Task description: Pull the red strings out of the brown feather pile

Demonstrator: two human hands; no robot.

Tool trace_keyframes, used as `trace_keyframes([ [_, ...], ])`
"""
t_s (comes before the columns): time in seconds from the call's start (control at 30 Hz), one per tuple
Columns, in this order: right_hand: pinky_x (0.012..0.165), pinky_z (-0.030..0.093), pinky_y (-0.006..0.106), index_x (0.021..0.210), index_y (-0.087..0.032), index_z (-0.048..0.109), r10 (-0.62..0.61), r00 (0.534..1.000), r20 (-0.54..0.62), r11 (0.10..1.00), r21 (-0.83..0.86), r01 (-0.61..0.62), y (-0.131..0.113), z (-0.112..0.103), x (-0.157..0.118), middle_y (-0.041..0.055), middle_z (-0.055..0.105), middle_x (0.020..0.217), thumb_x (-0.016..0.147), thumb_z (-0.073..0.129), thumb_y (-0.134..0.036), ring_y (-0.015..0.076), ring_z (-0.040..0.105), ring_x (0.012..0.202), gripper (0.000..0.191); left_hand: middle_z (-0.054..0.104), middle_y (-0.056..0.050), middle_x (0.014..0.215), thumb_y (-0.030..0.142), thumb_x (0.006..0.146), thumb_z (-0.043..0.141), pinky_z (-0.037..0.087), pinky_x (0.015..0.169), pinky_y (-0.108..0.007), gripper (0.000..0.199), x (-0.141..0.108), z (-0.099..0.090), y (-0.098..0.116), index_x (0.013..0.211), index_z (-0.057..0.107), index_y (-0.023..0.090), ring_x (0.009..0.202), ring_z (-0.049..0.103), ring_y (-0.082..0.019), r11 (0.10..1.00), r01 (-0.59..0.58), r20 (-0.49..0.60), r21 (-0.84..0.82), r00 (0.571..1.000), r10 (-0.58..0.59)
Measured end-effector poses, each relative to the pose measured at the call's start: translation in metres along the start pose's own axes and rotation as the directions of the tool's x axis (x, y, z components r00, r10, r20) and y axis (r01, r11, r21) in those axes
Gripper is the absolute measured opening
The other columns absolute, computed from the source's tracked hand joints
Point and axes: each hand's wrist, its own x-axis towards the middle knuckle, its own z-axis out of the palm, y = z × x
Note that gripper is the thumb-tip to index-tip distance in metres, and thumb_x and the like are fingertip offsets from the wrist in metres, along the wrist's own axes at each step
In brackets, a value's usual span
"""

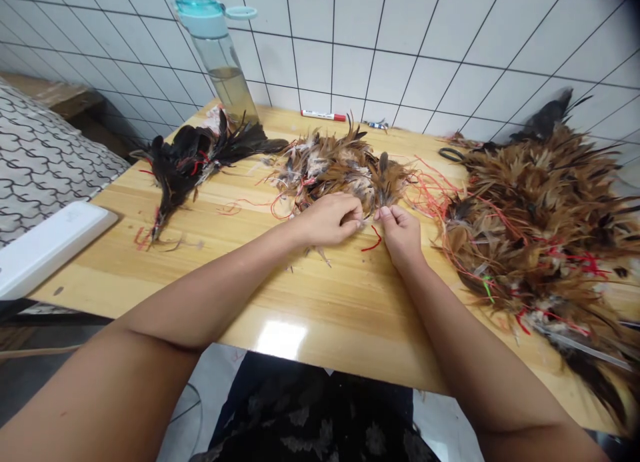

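My left hand (334, 219) is closed, fingers curled, at the front edge of a brown and grey feather pile (327, 165) in the middle of the table. Whatever its fingers hold is too small to name. Close by on the right, my right hand (401, 234) pinches the base of a small brown feather bunch (387, 182), which points away from me. A short red thread (373, 239) lies on the wood just below and between the hands. Tangled red strings (433, 192) spread to the right of the pile.
Black feathers (183, 159) lie at the left, near a bottle (227, 69). A large brown feather heap (555, 209) covers the table's right side. A red marker (323, 115) rests by the tiled wall. A white box-like object (55, 245) sits at the left edge.
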Motion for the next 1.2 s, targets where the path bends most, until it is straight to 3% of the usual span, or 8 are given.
trace_keyframes([
  [0.1,0.074,0.042,0.032,0.066,-0.020,0.062,-0.017,1.000,-0.002,1.000,-0.019,0.017,0.002,0.000,0.000,0.0011,0.059,0.067,0.083,0.049,-0.035,0.0174,0.055,0.071,0.026,0.058,0.002,0.069,0.021,0.080,0.051,0.037,0.063,-0.024,0.008,-0.001,-0.005,0.003,0.079,0.058,0.016,0.063,0.049,-0.011,0.992,0.058,0.035,-0.109,0.998,-0.055],
  [0.23,0.075,0.042,0.032,0.068,-0.020,0.065,-0.026,1.000,0.017,0.997,-0.069,0.027,0.002,0.001,0.000,0.0018,0.060,0.069,0.083,0.050,-0.034,0.0179,0.056,0.073,0.026,0.061,0.003,0.070,0.021,0.081,0.052,0.038,0.063,-0.022,0.009,-0.001,-0.004,-0.002,0.084,0.060,0.016,0.064,0.052,-0.009,0.986,0.086,0.058,-0.145,0.995,-0.078],
  [0.37,0.076,0.042,0.033,0.066,-0.020,0.063,-0.032,0.999,0.012,0.995,-0.093,0.033,0.002,0.001,0.000,0.0017,0.060,0.069,0.083,0.049,-0.034,0.0181,0.056,0.073,0.026,0.065,0.000,0.080,0.019,0.079,0.053,0.042,0.069,-0.024,0.014,-0.001,0.000,-0.010,0.089,0.062,0.017,0.072,0.057,-0.012,0.995,0.061,0.092,-0.072,0.994,-0.055],
  [0.53,0.078,0.042,0.033,0.065,-0.020,0.060,-0.031,0.999,0.012,0.996,-0.081,0.032,0.000,0.001,-0.001,0.0020,0.061,0.071,0.085,0.047,-0.035,0.0178,0.055,0.074,0.027,0.064,-0.006,0.093,0.024,0.079,0.056,0.043,0.085,-0.032,0.017,-0.001,0.003,-0.011,0.093,0.063,0.017,0.092,0.057,-0.019,0.998,-0.012,0.012,0.064,1.000,0.011],
  [0.67,0.076,0.041,0.032,0.065,-0.021,0.059,-0.029,0.999,0.024,0.996,-0.088,0.031,-0.001,0.001,-0.001,0.0016,0.060,0.070,0.085,0.047,-0.035,0.0176,0.055,0.073,0.027,0.064,-0.006,0.093,0.029,0.081,0.058,0.042,0.084,-0.033,0.017,-0.002,0.005,-0.011,0.092,0.064,0.018,0.092,0.055,-0.020,0.995,-0.032,0.065,0.100,0.998,0.025],
  [0.83,0.073,0.040,0.031,0.065,-0.020,0.060,-0.043,0.998,0.043,0.993,-0.109,0.047,0.000,0.001,-0.001,0.0015,0.059,0.069,0.084,0.048,-0.034,0.0174,0.054,0.071,0.026,0.063,-0.004,0.085,0.018,0.084,0.050,0.041,0.082,-0.030,0.014,-0.002,0.009,-0.014,0.084,0.064,0.018,0.084,0.054,-0.017,0.990,-0.074,0.113,0.119,0.992,0.061],
  [1.07,0.072,0.040,0.031,0.066,-0.020,0.064,-0.063,0.996,0.062,0.990,-0.125,0.070,0.001,0.002,0.000,0.0014,0.057,0.066,0.082,0.050,-0.030,0.0174,0.053,0.070,0.024,0.062,-0.006,0.083,0.018,0.085,0.046,0.041,0.080,-0.032,0.014,0.001,0.005,-0.008,0.082,0.059,0.016,0.082,0.054,-0.019,0.986,-0.080,-0.007,0.148,0.997,0.082],
  [1.2,0.068,0.038,0.031,0.061,-0.021,0.061,-0.083,0.992,0.091,0.980,-0.173,0.097,0.002,0.003,0.001,0.0007,0.053,0.063,0.080,0.052,-0.029,0.0171,0.050,0.066,0.022,0.063,-0.006,0.083,0.019,0.086,0.044,0.041,0.076,-0.031,0.015,0.000,0.005,-0.004,0.084,0.058,0.016,0.080,0.056,-0.019,0.989,-0.052,-0.022,0.140,0.998,0.056],
])
